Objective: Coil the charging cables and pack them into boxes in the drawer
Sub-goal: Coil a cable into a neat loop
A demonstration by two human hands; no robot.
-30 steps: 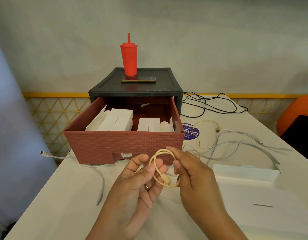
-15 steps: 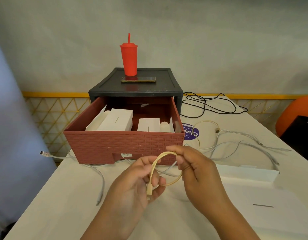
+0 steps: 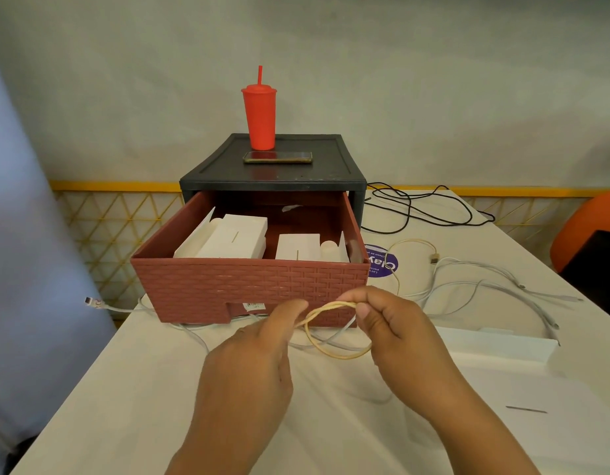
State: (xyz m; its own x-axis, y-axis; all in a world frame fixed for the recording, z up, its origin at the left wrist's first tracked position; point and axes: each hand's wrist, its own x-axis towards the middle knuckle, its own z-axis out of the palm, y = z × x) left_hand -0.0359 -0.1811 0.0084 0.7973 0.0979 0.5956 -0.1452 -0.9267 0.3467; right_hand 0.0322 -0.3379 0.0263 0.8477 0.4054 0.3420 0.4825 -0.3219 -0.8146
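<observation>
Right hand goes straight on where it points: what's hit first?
Probably the drawer front, right behind the beige cable that the right hand pinches; depth between them is unclear.

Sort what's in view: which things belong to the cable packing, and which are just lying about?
Job: beige cable, held in left hand and right hand; white cables; drawer; boxes in it; open box at right.
Lying about: cup, phone, sticker; black cable, perhaps.
</observation>
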